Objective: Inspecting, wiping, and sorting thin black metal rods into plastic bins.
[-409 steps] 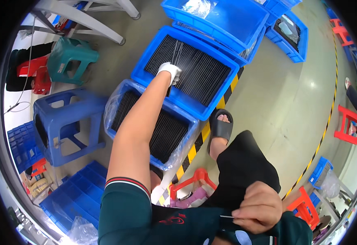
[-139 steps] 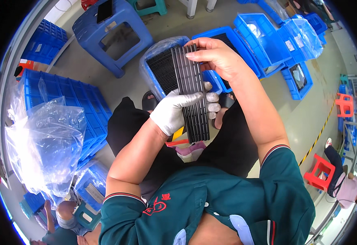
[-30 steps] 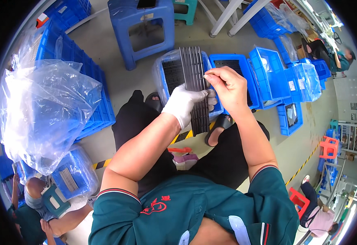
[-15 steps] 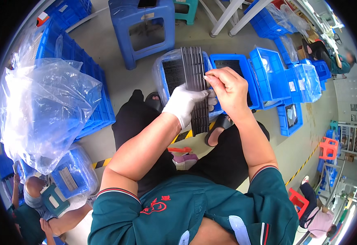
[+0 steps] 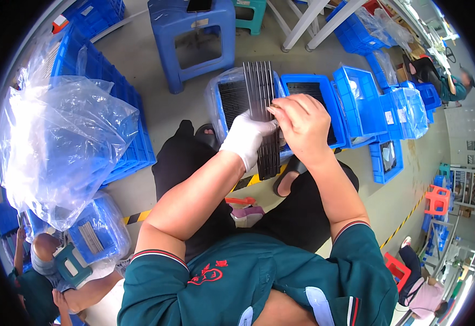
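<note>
My left hand [image 5: 246,137], in a white glove, is closed round a set of long, thin dark strips [image 5: 259,81]. They stand side by side, nearly upright in the picture, above the gap between my knees. My bare right hand [image 5: 306,127] is closed in a pinch at the right edge of the strips, near their middle. What its thumb and forefinger hold, if anything, is too small to make out. Behind the strips sits a plastic-lined blue bin [image 5: 215,103] with more dark strips. To its right, another blue bin [image 5: 338,122] also contains dark strips.
A blue stool [image 5: 164,49] with a dark flat object on it stands ahead. Stacked blue crates [image 5: 131,103] and clear plastic sheeting [image 5: 58,146] fill the left. More blue bins [image 5: 359,103] stand at the right. Other people sit at lower left and far right.
My right finger and thumb have shifted slightly left and down along the strips' edge. The left hand still holds the strips, its gloved fingertips now mostly hidden.
</note>
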The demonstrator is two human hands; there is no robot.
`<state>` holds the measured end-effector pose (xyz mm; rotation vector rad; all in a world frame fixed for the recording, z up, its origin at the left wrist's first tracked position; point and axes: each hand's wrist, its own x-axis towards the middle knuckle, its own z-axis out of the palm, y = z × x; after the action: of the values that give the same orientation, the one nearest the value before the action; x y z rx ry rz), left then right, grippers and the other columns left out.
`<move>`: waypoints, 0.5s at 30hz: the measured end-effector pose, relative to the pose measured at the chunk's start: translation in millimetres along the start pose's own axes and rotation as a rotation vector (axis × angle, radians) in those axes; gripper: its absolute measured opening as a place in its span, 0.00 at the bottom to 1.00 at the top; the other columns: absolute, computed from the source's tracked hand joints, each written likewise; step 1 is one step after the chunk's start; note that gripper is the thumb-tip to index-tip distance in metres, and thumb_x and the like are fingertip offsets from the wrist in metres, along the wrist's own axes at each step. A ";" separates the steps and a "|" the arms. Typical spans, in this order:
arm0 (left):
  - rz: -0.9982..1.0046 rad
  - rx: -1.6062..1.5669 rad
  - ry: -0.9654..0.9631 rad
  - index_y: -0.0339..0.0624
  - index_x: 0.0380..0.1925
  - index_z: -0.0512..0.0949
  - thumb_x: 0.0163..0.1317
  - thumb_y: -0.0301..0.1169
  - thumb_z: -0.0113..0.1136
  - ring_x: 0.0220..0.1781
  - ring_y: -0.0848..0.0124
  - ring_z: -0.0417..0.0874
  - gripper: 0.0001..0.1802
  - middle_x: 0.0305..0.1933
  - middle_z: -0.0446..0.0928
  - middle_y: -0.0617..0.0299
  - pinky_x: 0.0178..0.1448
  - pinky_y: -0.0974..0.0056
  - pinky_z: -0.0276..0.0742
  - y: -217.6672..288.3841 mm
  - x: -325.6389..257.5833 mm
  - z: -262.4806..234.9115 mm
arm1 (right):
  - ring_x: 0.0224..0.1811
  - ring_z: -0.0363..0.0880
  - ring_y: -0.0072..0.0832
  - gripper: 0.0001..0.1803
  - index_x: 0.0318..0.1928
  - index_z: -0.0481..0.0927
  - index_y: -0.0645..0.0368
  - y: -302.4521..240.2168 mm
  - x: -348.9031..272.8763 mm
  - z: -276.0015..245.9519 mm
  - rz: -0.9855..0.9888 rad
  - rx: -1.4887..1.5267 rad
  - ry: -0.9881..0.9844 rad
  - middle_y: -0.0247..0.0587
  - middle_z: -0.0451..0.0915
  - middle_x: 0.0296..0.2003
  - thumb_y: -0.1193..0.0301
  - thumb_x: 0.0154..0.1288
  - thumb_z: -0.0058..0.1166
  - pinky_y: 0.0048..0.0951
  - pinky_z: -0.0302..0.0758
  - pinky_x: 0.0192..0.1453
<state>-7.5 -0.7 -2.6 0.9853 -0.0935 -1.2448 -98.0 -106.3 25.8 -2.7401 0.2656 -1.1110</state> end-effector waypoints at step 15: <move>-0.031 -0.043 -0.024 0.38 0.44 0.77 0.60 0.23 0.58 0.36 0.70 0.81 0.12 0.37 0.79 0.60 0.41 0.64 0.79 -9.3 9.8 -9.9 | 0.30 0.79 0.35 0.06 0.32 0.83 0.59 -1.2 6.5 -0.9 -0.073 0.026 -0.022 0.39 0.80 0.29 0.75 0.52 0.64 0.31 0.75 0.35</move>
<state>-5.3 -2.8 -19.0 0.9375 -0.0702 -1.2827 -93.9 -106.6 31.1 -2.7576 0.1489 -1.0934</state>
